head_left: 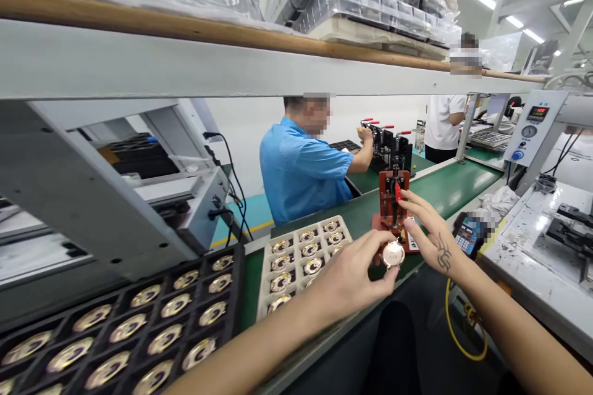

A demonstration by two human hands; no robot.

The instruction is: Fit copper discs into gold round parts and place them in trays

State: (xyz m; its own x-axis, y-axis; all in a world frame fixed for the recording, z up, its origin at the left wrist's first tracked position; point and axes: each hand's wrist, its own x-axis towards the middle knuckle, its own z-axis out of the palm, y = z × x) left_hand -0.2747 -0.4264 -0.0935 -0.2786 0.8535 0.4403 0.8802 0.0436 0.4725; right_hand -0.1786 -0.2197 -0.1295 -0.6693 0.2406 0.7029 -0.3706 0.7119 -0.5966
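Observation:
My left hand pinches a rose-gold watch case by its rim between thumb and fingers, its flat back facing up toward me. Just behind the case stands a small red hand press with an upright red lever. My right hand has its fingers stretched out, fingertips at that lever; whether they touch it I cannot tell. To the left of the press, a cream tray bears several watch cases in its compartments. A black tray with more cases lies at the lower left.
A shelf beam crosses above the green bench, loaded with clear plastic trays. Across the bench, a person in a blue shirt works at black clamp presses. A keypad device and a machine control box are at right.

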